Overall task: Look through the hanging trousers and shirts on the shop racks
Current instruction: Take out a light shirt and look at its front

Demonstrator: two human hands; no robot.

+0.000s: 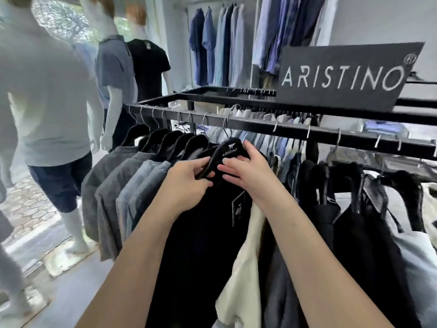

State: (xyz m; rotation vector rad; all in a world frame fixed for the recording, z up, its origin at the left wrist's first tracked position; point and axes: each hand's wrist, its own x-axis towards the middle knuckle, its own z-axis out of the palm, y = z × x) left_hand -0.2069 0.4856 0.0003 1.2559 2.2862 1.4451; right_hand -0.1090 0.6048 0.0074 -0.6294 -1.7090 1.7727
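A black metal rack (260, 125) runs across the view with garments on black hangers. Both hands are on one black hanger (228, 151) printed ARISTINO, which hooks over the rail. My left hand (189, 183) grips its left shoulder. My right hand (246, 172) closes over its right side. A black garment (201, 245) with a dark tag (238, 208) hangs from it. Grey and blue-grey shirts (123, 197) are bunched to its left. A cream garment (243, 268) and dark ones (354, 245) hang to its right.
An ARISTINO sign (343, 76) stands on the rack's top. Blue and pale shirts (217, 48) hang along the back wall. Dressed mannequins (52, 114) stand on the left by a window, with grey floor (78, 287) below them. A second rail (236, 91) lies behind.
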